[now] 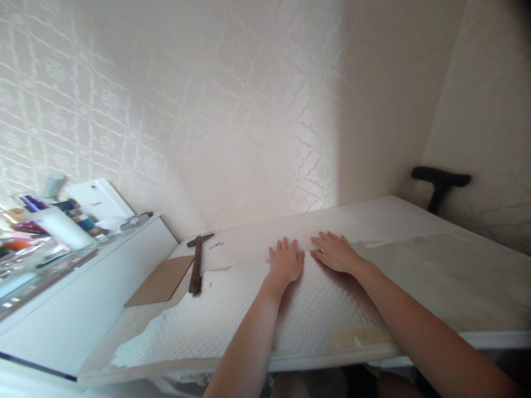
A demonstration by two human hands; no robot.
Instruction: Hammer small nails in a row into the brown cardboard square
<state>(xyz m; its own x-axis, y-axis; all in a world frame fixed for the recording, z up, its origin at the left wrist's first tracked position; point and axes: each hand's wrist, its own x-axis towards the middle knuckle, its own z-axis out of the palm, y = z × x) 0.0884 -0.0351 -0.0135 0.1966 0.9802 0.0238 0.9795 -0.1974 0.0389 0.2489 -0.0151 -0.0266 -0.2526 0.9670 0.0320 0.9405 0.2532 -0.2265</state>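
Both of my hands lie palm down on the white table, close together near its middle. My left hand (285,262) has its fingers spread, and my right hand (333,251) rests just beside it, fingers stretched out and pointing left. Under and around them the tabletop (232,309) has a quilted white texture with a torn-looking edge at the left. Left of my hands lies a hammer (198,265) with a wooden handle and a dark metal head. Small shiny bits, perhaps nails (215,245), sit right of the hammer head. Neither hand visibly holds anything.
A brown flat board (160,281) lies left of the hammer, partly under it. Farther left, a white cabinet (95,287) carries bottles, a white box (99,199) and other clutter. A black T-shaped handle (440,178) stands behind the table's right side. Patterned wallpaper covers the wall (249,110).
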